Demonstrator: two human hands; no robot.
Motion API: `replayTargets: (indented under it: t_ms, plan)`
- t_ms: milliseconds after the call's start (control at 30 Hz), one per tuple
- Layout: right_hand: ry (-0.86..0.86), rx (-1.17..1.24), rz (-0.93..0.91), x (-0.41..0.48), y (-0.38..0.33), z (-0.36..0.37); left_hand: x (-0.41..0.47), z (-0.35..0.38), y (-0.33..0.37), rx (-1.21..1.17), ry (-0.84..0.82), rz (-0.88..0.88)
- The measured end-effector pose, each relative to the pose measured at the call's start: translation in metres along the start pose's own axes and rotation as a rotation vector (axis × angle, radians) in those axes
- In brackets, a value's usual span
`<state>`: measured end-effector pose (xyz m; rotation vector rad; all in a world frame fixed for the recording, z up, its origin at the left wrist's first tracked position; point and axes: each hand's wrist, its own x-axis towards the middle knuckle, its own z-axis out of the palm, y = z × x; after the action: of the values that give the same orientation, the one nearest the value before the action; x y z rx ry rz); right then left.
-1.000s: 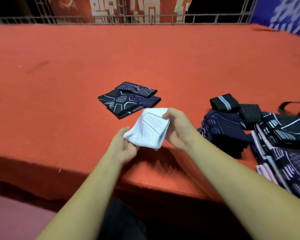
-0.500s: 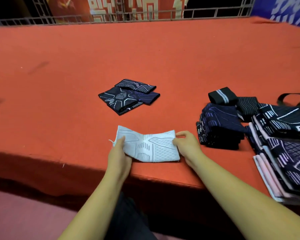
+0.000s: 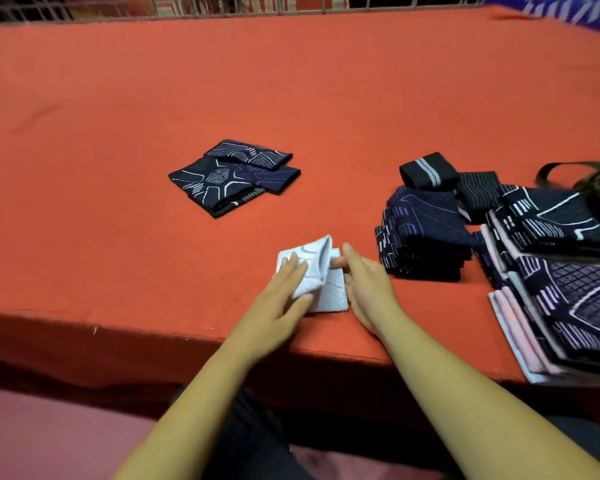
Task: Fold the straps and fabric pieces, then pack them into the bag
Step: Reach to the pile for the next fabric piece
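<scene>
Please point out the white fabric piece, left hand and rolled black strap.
white fabric piece [image 3: 332,295], head view, flat right part
left hand [image 3: 282,296], head view, its back
rolled black strap [image 3: 426,170], head view, top

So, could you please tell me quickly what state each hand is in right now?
Left hand: open, pressing flat on the white cloth.
Right hand: open, holding nothing, at the cloth's right edge.

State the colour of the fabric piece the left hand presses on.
White with faint lines: the small folded fabric piece, head view.
</scene>
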<state>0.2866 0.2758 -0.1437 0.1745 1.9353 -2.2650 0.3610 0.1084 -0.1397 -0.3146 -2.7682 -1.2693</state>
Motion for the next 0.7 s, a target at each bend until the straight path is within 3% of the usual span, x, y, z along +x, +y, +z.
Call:
replayTargets:
  t_ms: [167,333,500,600,700]
  plan:
    - [0.005,-0.25,-0.134,-0.004,0.0,0.0,0.001,0.006,-0.01,0.049,-0.021,0.001]
    - [0.083,-0.36,-0.157,-0.001,0.006,0.0,0.005,0.01,-0.008,-0.07,0.124,-0.117]
    - [0.019,-0.016,-0.075,-0.012,0.001,-0.002,0.011,0.017,-0.005,-0.017,0.282,-0.212]
    - [-0.057,0.188,-0.029,-0.021,-0.013,-0.001,0.012,0.015,0.003,-0.229,0.394,-0.285]
    - [-0.171,0.142,-0.019,-0.032,-0.032,-0.001,0.013,0.008,0.011,-0.492,0.422,-0.321]
